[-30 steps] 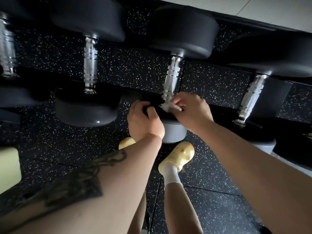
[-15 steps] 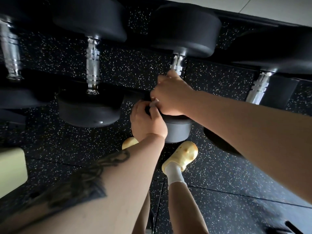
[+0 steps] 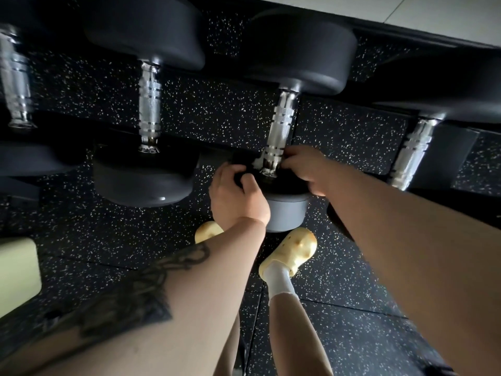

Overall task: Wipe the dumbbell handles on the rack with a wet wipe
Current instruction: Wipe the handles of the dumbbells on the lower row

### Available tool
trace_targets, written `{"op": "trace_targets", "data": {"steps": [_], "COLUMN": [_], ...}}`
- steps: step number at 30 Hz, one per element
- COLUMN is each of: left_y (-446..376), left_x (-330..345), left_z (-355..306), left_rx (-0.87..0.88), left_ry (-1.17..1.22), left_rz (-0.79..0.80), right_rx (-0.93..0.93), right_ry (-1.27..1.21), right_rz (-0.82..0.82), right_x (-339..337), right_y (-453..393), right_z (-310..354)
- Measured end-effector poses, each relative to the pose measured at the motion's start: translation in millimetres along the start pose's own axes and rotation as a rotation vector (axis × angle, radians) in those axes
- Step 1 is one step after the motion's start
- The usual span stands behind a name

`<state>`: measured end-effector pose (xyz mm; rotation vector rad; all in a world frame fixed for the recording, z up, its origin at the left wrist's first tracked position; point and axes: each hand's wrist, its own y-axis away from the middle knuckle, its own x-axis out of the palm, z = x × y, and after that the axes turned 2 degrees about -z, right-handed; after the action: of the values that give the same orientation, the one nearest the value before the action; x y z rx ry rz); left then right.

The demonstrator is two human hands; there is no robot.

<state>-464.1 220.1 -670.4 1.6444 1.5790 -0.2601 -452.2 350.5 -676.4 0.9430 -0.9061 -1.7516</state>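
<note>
Head view: right grip [image 3: 307, 169] curls round the handle [image 3: 280, 126] base, pinching the wipe [image 3: 255, 167]; left grip [image 3: 234, 194] holds the dumbbell head [image 3: 287, 210].

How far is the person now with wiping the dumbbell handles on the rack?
In hand: the right hand holds the wet wipe at the near end of the third handle, while the left hand grips that dumbbell's near head. Done: cannot tell; no handle shows clear wetness. Left: possibly the right-most handle and two handles to the left.
</note>
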Motion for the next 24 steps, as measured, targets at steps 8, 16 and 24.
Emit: {"op": "trace_targets", "data": {"steps": [8, 16, 24], "left_y": [-0.5, -0.5, -0.5], "left_x": [0.9, 0.8, 1.5], "left_z": [1.1, 0.7, 2.8], "left_rx": [0.027, 0.033, 0.034], "left_ry": [-0.002, 0.01, 0.019], "left_rz": [0.001, 0.003, -0.008], "right_rx": [-0.221, -0.491, -0.764], "right_ry": [0.202, -0.084, 0.239], "right_rz": [-0.206, -0.926, -0.923], "right_x": [-33.3, 21.8, 18.2], "right_y": [45.4, 24.4, 19.6], "right_z": [14.6, 42.3, 31.3]}}
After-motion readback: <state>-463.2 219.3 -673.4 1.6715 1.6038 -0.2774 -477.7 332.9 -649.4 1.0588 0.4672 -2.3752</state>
